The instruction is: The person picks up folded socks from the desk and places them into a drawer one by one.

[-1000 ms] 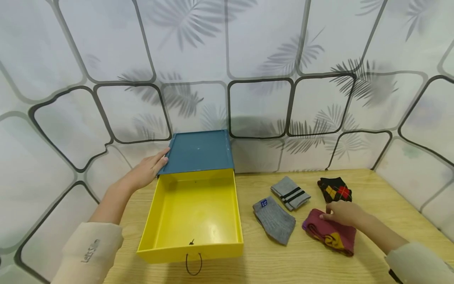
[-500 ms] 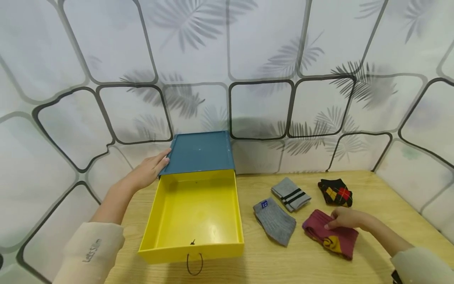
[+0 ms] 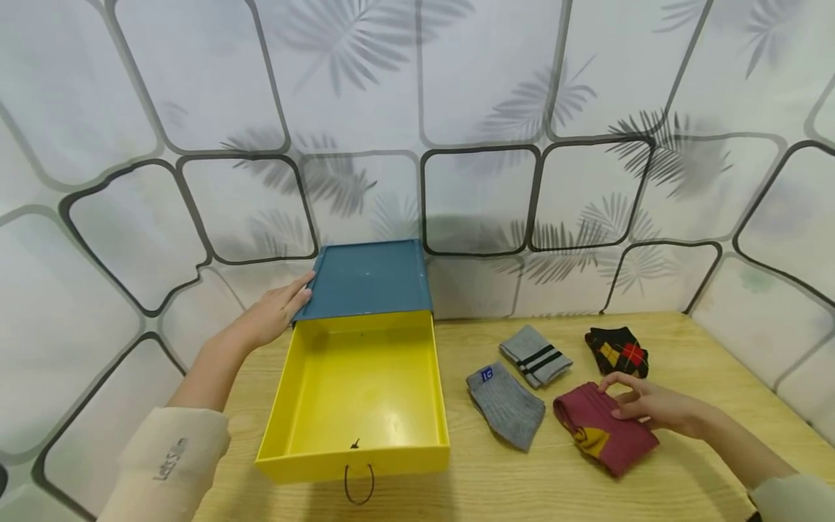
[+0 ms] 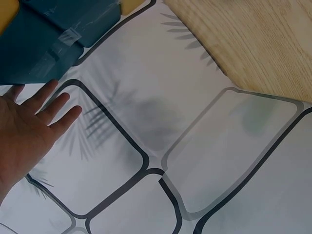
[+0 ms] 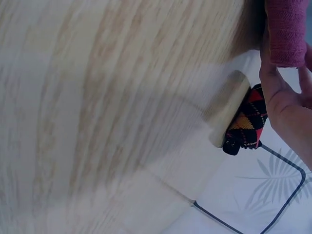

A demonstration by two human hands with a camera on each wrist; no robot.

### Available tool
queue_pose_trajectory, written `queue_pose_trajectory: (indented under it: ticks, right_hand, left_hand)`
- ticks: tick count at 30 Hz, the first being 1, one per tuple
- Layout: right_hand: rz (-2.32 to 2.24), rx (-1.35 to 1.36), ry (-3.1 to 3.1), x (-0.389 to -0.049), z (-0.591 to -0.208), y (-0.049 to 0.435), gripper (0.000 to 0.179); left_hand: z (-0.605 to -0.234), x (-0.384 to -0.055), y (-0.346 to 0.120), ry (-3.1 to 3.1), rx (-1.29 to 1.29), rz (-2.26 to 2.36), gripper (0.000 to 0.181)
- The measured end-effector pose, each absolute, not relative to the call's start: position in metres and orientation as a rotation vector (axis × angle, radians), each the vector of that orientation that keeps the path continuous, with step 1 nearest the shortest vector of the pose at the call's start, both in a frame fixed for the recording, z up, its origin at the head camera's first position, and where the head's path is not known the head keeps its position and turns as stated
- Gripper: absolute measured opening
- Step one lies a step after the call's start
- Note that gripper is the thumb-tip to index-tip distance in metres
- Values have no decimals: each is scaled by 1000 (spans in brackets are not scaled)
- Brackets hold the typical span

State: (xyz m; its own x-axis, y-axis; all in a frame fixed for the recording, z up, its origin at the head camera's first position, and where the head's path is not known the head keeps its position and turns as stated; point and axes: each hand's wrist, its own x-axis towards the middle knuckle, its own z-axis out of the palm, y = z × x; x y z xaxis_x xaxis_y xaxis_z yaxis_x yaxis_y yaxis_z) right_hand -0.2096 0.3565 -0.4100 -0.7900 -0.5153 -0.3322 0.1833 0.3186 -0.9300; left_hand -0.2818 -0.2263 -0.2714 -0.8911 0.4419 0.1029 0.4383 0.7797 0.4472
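At far left, a cream sleeve (image 3: 171, 460) lettered in grey is seen, turned back above the left hand (image 3: 270, 313). By that hand, its fingers extended and nothing gripped, the left edge of a blue box casing (image 3: 368, 279) is touched. From the casing's front a yellow drawer (image 3: 365, 464) is pulled out, its floor left bare; a dark cord loop (image 3: 359, 499) is fixed to its front wall. To the right, on the wood-grain table (image 3: 485, 482), a ribbed grey sock (image 3: 507, 412) with a blue label is laid folded, and just behind it a grey sock with two black stripes (image 3: 536, 357). Farther right, a folded maroon sock (image 3: 607, 431) with a mustard patch is pinched between the thumb and fingers of the right hand (image 3: 668, 406); whether it is lifted clear of the table cannot be told. Behind it, a black argyle sock (image 3: 616, 349) with red and yellow diamonds is placed. The two hands are held well apart.
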Motion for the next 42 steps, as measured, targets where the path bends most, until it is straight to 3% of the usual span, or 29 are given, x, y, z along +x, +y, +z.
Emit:
queue_pose_trajectory:
  ticks: [13, 42]
  right_hand:
    - [-1480, -448, 1887, -207, -404, 358, 56]
    - [-1400, -544, 2193, -202, -316, 320, 56]
  left_hand:
    - [-271, -283, -226, 2962, 745, 737, 55]
    - [-269, -280, -227, 2948, 705, 743, 55]
